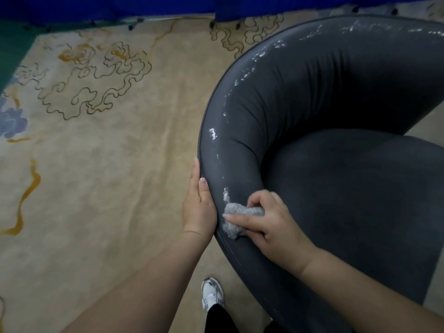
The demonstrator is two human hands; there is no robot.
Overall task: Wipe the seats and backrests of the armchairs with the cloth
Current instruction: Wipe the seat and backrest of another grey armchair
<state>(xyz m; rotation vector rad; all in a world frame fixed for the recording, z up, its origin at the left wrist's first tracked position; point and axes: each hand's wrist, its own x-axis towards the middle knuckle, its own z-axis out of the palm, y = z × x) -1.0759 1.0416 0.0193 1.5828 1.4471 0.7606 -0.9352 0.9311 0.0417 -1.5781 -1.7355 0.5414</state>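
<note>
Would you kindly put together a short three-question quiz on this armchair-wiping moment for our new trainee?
1. True or false: the left hand holds the cloth.
2. The white flecks lie along: A) the armchair rim, B) the carpet, C) the shoe.
3. What does the right hand press the cloth against?

Key: 1. False; it rests on the rim's outer edge. 2. A. 3. The armchair's rim.

No text, label, brand, number or sign can be read anywhere. The carpet (101, 150) carries only drawn cloud and flower patterns, not letters. The white marks along the armchair (336, 121) rim seem to be flakes or scuffs, not writing. The shoe (212, 295) shows no readable logo.
</note>
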